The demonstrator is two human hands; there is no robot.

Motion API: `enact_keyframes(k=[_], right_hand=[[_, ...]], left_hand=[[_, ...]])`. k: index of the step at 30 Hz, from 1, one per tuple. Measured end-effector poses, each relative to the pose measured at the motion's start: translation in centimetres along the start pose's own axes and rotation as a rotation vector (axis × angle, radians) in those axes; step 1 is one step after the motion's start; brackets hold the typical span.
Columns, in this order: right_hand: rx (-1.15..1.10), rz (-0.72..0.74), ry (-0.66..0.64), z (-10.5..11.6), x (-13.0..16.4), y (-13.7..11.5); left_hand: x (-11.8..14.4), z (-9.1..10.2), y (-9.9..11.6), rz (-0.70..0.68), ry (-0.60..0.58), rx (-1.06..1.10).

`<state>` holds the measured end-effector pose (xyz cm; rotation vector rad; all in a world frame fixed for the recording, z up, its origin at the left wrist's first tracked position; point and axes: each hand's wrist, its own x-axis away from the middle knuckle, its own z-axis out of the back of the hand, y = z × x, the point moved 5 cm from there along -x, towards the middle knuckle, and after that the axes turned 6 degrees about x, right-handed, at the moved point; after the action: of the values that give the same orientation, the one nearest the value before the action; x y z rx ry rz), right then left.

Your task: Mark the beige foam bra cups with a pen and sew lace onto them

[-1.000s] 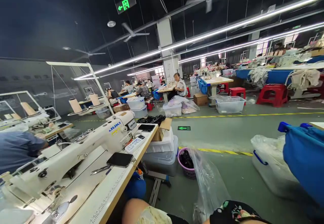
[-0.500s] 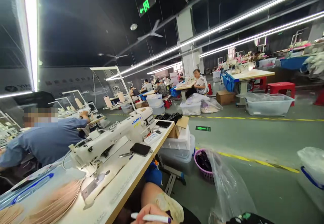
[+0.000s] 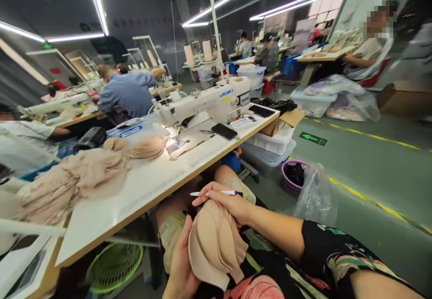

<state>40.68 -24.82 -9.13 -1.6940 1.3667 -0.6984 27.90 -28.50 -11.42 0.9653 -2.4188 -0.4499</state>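
The stack of beige curved pieces (image 3: 214,240) is located above the person's lap, near side of the worktable (image 3: 148,202). Its long axis runs from far to near, inclined slightly to the right at the near end. The rounded end points far; the layered edges fan out toward the right and near.

The left hand (image 3: 182,256) is clasped about the left side of the stack, thumb along the edge. The right hand (image 3: 232,205) is partly curled at the far right edge of the stack and retains a white pen (image 3: 196,194). Pen axis: left to right, nearly level; pale end left, dark purple end right.

Visibility: the left fingers are concealed by the stack, and the left forearm is cut off at the near border. The right fingers cover the pen's middle section. Overlap prevents a count of the pieces. The green basket (image 3: 114,269) is partly hidden beneath the worktable.
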Motion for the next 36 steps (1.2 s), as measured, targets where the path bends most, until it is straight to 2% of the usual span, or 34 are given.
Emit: enact_keyframes(k=[2, 3, 9, 15, 18, 21, 24, 26, 28, 30, 33, 36], right_hand=[[0.023, -0.027, -0.092, -0.2, -0.4, 0.6], [0.050, -0.030, -0.099, -0.2, -0.6, 0.8], [0.046, -0.089, 0.076, 0.8, -1.2, 2.0], [0.183, -0.030, 0.145, 1.5, -1.1, 1.7], [0.368, 0.087, 0.141, 1.6, -0.1, 0.4], [0.722, 0.319, 0.148, 1.4, 1.9, -1.6], [1.068, 0.522, 0.025, 0.2, 3.9, -2.6], [1.157, 0.591, -0.020, -0.6, 4.8, -2.7], [1.154, 0.593, 0.005, -0.9, 5.0, -2.7], [1.090, 0.531, 0.054, -0.9, 4.8, -2.4], [0.972, 0.433, 0.190, -0.4, 4.3, -2.0], [0.970, 0.485, 0.323, -0.3, 4.0, -1.9]], left_hand=[[0.3, 1.3, -0.7, 0.017, 0.072, 0.066], [0.1, 1.7, -1.0, 0.024, 0.098, 0.091], [-1.2, 1.7, -0.7, -0.057, 0.160, 0.142], [-1.3, 2.2, -0.7, 0.061, 0.150, 0.175], [-1.7, 2.7, -0.8, 0.017, 0.134, 0.224], [-2.1, 3.1, -0.7, -0.056, 0.120, 0.269], [-2.0, 3.4, -0.4, -0.122, 0.154, 0.281], [-1.9, 3.5, -0.4, -0.158, 0.183, 0.285], [-1.7, 3.5, -0.4, -0.179, 0.193, 0.285], [-1.5, 3.5, -0.4, -0.195, 0.186, 0.273], [-1.2, 3.8, -0.5, -0.228, 0.181, 0.245], [-1.1, 4.0, -0.6, -0.255, 0.190, 0.249]])
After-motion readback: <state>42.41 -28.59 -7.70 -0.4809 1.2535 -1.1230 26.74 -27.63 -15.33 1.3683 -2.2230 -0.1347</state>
